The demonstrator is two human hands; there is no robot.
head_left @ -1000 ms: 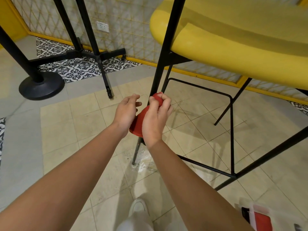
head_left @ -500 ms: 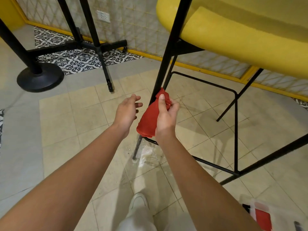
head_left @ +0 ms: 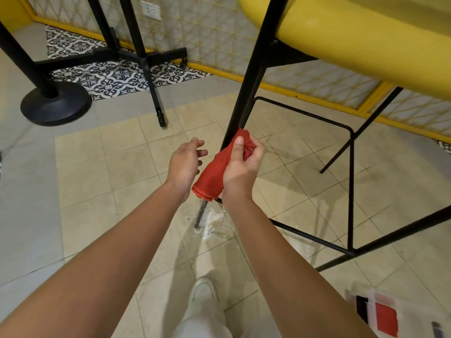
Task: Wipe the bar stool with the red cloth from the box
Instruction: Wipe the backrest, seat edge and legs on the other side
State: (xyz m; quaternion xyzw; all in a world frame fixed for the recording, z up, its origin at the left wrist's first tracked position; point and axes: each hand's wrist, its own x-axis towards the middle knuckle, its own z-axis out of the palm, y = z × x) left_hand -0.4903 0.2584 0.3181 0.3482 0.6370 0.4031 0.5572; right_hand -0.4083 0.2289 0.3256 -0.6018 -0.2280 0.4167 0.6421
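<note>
The bar stool has a yellow seat [head_left: 361,42] at the upper right and black metal legs; its near front leg [head_left: 246,93] slants down through the middle. My right hand [head_left: 240,167] grips the red cloth [head_left: 212,176], which is wrapped around that leg low down, just above the footrest bar [head_left: 314,237]. The leg's foot [head_left: 200,218] shows below the cloth. My left hand [head_left: 185,164] hovers just left of the cloth, fingers apart and curled, holding nothing.
A clear plastic box [head_left: 388,315] with red items lies on the tiled floor at lower right. A black round stand base [head_left: 56,106] and a black cross-foot stand [head_left: 146,57] are at upper left. My shoe [head_left: 202,291] is below the leg. White residue marks the floor by the foot.
My right hand slid the cloth slightly down the leg and more cloth now hangs below it. My left hand drew a little away from the cloth.
</note>
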